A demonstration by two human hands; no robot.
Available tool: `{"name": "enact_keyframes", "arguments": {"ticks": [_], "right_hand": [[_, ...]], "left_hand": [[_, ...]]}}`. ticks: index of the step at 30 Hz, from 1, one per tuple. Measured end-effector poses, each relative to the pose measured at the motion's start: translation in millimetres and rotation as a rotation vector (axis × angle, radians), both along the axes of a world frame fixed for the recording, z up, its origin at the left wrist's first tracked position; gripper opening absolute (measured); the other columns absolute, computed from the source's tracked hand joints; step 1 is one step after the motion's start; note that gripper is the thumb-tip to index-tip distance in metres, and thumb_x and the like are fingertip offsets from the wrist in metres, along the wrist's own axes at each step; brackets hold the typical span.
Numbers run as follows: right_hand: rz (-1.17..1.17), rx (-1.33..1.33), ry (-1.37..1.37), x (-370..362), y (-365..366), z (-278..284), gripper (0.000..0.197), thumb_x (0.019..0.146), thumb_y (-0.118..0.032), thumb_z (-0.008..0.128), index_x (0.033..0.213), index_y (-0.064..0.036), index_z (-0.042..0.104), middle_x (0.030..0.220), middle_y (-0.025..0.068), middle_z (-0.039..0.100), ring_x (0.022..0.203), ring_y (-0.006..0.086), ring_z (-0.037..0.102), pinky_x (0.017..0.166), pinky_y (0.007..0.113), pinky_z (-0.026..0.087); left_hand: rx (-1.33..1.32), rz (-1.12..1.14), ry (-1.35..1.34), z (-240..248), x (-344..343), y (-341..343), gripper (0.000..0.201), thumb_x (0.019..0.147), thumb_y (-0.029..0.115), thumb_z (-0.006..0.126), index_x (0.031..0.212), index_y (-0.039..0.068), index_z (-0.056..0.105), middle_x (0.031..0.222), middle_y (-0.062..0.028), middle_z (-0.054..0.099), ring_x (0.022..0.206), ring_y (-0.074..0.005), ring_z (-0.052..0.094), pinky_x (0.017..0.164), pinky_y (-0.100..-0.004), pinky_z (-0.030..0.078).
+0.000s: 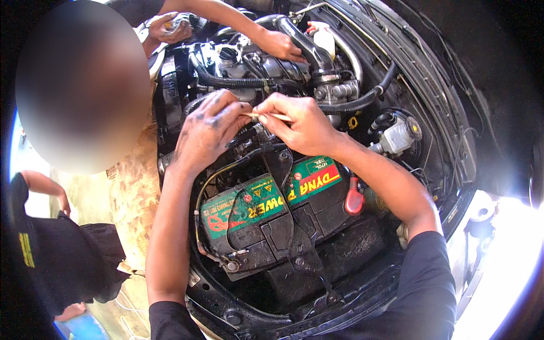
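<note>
Above the engine bay my two hands meet, fingertips almost touching. My right hand [303, 124] pinches a thin, pale wooden stick [282, 117], whose rear end sticks out beside the palm. The stick's other end reaches the fingertips of my left hand [208, 130], smudged dark with grease. My left fingers are closed around something small there; a tiny shiny bit shows between the hands, too small to name. Just below them lies the battery [272, 198] with a green, red and yellow label, under a black hold-down bracket [300, 232].
Behind my hands is the engine [243, 68] with black hoses. A co-worker's hand [283, 46] touches it; their other hand [170, 27] holds something unclear. A red terminal cover [354, 198] and a fluid reservoir [399, 136] are at right. Another person [62, 255] stands lower left.
</note>
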State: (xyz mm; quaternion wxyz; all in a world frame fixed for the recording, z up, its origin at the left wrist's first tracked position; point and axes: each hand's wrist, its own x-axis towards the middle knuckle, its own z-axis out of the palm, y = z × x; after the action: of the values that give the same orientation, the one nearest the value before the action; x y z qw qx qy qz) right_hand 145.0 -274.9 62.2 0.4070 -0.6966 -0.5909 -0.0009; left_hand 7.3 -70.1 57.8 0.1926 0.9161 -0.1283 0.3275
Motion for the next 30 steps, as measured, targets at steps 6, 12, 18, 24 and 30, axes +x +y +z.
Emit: {"name": "enact_keyframes", "arguments": {"ticks": [6, 12, 18, 24, 30], "right_hand": [[-0.148, 0.261, 0.037, 48, -6, 37, 0.026, 0.109, -0.023, 0.064, 0.119, -0.0012, 0.075, 0.086, 0.001, 0.069, 0.078, 0.0066, 0.061, 0.07, 0.026, 0.05], [-0.982, 0.01, -0.101, 285, -11, 25, 0.037, 0.096, -0.04, 0.074, 0.102, -0.0035, 0.076, 0.107, 0.0228, 0.079, 0.104, 0.0373, 0.078, 0.088, 0.049, 0.06], [-0.991, -0.292, -0.226, 395, 29, -22, 0.064, 0.098, -0.05, 0.069, 0.125, 0.0069, 0.064, 0.123, 0.0318, 0.073, 0.12, 0.048, 0.07, 0.103, 0.058, 0.056], [-0.858, -0.315, -0.27, 414, 34, -45, 0.073, 0.092, -0.061, 0.076, 0.123, 0.0038, 0.067, 0.116, 0.0301, 0.075, 0.109, 0.047, 0.072, 0.094, 0.056, 0.058], [-0.768, -0.292, -0.238, 386, 44, -37, 0.07, 0.093, -0.059, 0.075, 0.122, 0.0034, 0.067, 0.113, 0.0281, 0.075, 0.104, 0.044, 0.072, 0.09, 0.053, 0.058]], "left_hand": [[-0.242, 0.203, -0.042, -13, -4, 6, 0.015, 0.102, 0.015, 0.073, 0.11, 0.004, 0.068, 0.103, -0.0132, 0.065, 0.089, -0.0319, 0.072, 0.075, -0.0443, 0.059], [-0.55, 0.231, -0.052, -27, 6, 18, 0.019, 0.107, 0.018, 0.07, 0.108, -0.001, 0.067, 0.099, -0.0094, 0.072, 0.08, -0.015, 0.073, 0.072, -0.0321, 0.058], [-0.855, 0.16, 0.127, -9, 20, 8, 0.016, 0.108, 0.015, 0.07, 0.114, 0.0, 0.068, 0.095, -0.0049, 0.075, 0.086, -0.0104, 0.07, 0.078, -0.0301, 0.059], [-0.573, 0.45, 0.455, -16, 45, -3, 0.031, 0.099, 0.029, 0.081, 0.107, -0.001, 0.075, 0.098, -0.0091, 0.082, 0.086, -0.0132, 0.073, 0.082, -0.0353, 0.058], [-0.532, 0.603, 0.729, -25, 62, -9, 0.047, 0.101, 0.045, 0.076, 0.114, 0.0, 0.08, 0.088, -0.0098, 0.077, 0.081, -0.0149, 0.066, 0.081, -0.0369, 0.053]]}}
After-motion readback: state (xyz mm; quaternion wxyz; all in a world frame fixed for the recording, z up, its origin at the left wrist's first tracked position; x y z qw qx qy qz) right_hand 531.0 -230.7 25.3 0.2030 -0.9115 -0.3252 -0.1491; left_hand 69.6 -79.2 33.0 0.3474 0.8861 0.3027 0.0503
